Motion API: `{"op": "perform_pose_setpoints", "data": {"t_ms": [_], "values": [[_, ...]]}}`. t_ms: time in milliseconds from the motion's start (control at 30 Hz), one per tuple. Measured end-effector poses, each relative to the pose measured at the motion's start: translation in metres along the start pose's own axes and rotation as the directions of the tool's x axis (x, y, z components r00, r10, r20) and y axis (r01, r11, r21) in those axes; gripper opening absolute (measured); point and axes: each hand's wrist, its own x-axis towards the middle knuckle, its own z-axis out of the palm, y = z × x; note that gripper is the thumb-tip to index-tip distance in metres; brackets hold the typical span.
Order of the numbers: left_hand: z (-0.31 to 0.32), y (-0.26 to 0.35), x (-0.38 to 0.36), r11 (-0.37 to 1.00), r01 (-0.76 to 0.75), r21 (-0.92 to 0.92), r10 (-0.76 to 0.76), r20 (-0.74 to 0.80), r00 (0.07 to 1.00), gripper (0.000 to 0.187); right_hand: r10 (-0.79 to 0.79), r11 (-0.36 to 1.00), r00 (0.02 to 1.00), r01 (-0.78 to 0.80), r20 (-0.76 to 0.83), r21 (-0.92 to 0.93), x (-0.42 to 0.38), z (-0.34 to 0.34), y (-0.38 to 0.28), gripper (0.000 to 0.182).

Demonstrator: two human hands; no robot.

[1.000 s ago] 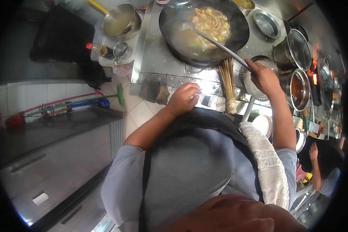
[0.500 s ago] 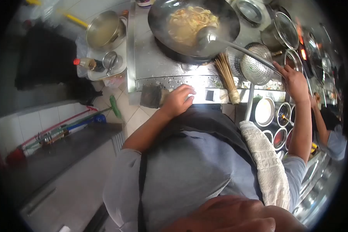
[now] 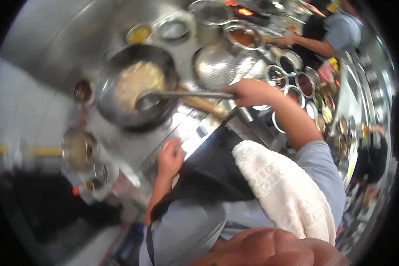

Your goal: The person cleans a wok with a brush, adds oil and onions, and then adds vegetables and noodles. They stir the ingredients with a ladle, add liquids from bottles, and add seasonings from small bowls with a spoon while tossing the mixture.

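My right hand (image 3: 249, 92) is wrapped round the handle end of a long metal ladle (image 3: 190, 94). The ladle's bowl rests in a large dark wok (image 3: 108, 95), against pale yellowish food in liquid (image 3: 139, 82). My left hand (image 3: 170, 155) is near the counter's front edge, its fingers slightly curled and apart, holding nothing. A bamboo brush (image 3: 199, 105) lies between the wok and my right hand. Beyond it is a round metal strainer (image 3: 215, 66), blurred.
A pot of liquid (image 3: 78, 150) and a red-capped bottle (image 3: 82, 189) stand at the left. Several seasoning containers (image 3: 305, 84) are at the right. A co-worker's arm (image 3: 312, 45) reaches in at the upper right, near a pot of reddish liquid (image 3: 243, 35). Flames show at the top.
The view has turned, so the wok now appears further left and lower. The co-worker shows more fully. My right hand still grips the ladle, whose bowl remains in the wok.
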Motion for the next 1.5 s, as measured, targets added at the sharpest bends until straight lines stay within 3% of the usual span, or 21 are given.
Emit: {"op": "perform_pose_setpoints", "data": {"t_ms": [67, 100, 200, 267, 333, 400, 500, 600, 667, 733, 833, 1167, 1233, 1267, 1300, 1400, 1500], "values": [[0.002, 0.006, 0.009, 0.999, 0.011, -0.046, -0.013, -0.031, 0.999, 0.018, -0.039, 0.998, 0.993, 0.045, -0.114, 0.048, 0.027, 0.039, 0.022, 0.054], [0.005, 0.006, 0.017, 0.998, -0.037, -0.057, 0.037, -0.008, 0.999, 0.018, 0.011, 0.999, 0.99, -0.006, -0.138, 0.037, 0.031, 0.044, 0.015, 0.051], [0.005, 0.004, 0.037, 0.996, -0.086, 0.013, 0.087, -0.059, 0.995, 0.018, 0.066, 0.997, 0.971, -0.056, -0.23, 0.047, 0.049, 0.097, 0.018, 0.047], [0.006, 0.002, 0.053, 0.985, -0.125, 0.119, 0.141, -0.141, 0.98, 0.019, 0.049, 0.989, 0.952, -0.005, -0.301, 0.144, 0.056, 0.125, 0.026, 0.049], [0.009, 0.009, 0.068, 0.984, -0.104, 0.147, 0.126, -0.146, 0.981, 0.02, 0.068, 0.979, 0.959, -0.011, -0.275, 0.205, 0.056, 0.132, 0.028, 0.051], [0.019, 0.007, 0.084, 0.927, -0.164, 0.336, 0.228, -0.16, 0.96, 0.026, 0.021, 0.955, 0.955, 0.068, -0.295, 0.287, 0.051, 0.128, 0.033, 0.05], [0.037, -0.015, 0.099, 0.924, -0.078, 0.375, 0.133, -0.126, 0.983, 0.033, -0.036, 0.945, 0.949, 0.135, -0.314, 0.298, 0.047, 0.12, 0.037, 0.051], [0.044, -0.023, 0.106, 0.886, -0.075, 0.457, 0.168, -0.166, 0.972, 0.038, -0.093, 0.936, 0.938, 0.198, -0.335, 0.292, 0.049, 0.119, 0.045, 0.051], [0.048, -0.027, 0.11, 0.875, -0.08, 0.477, 0.196, -0.2, 0.96, 0.037, -0.075, 0.928, 0.949, 0.179, -0.306, 0.327, 0.046, 0.109, 0.042, 0.05], [0.051, -0.031, 0.108, 0.866, 0.087, 0.493, 0.069, -0.289, 0.955, 0.033, -0.085, 0.923, 0.959, 0.178, -0.27, 0.341, 0.043, 0.101, 0.043, 0.05], [0.052, -0.047, 0.11, 0.822, 0.147, 0.549, 0.018, -0.284, 0.959, 0.027, -0.116, 0.918, 0.954, 0.209, -0.275, 0.338, 0.045, 0.098, 0.047, 0.051], [0.047, -0.053, 0.11, 0.837, 0.105, 0.536, 0.066, -0.29, 0.955, 0.024, -0.197, 0.912, 0.96, 0.254, -0.2, 0.322, 0.05, 0.067, 0.068, 0.052], [0.046, -0.058, 0.108, 0.859, 0.07, 0.508, 0.102, -0.304, 0.947, 0.027, -0.182, 0.968, 0.98, 0.192, -0.078, 0.164, 0.052, 0.047, 0.065, 0.056], [0.044, -0.047, 0.107, 0.818, 0.06, 0.572, 0.15, -0.314, 0.937, 0.029, -0.21, 0.963, 0.973, 0.223, -0.095, 0.152, 0.054, 0.044, 0.061, 0.057], [0.041, -0.03, 0.106, 0.864, 0.16, 0.477, -0.011, -0.3, 0.954, 0.031, -0.235, 0.959, 0.967, 0.248, -0.1, 0.138, 0.059, 0.045, 0.063, 0.058], [0.039, -0.03, 0.089, 0.883, 0.068, 0.464, 0.091, -0.312, 0.946, 0.035, -0.176, 0.973, 0.982, 0.185, -0.073, 0.14, 0.084, 0.054, 0.058, 0.059], [0.031, -0.016, 0.082, 0.899, 0.106, 0.425, 0.038, -0.316, 0.948, 0.031, -0.137, 0.985, 0.98, 0.15, -0.143, 0.087, 0.104, 0.063, 0.046, 0.055]]}}
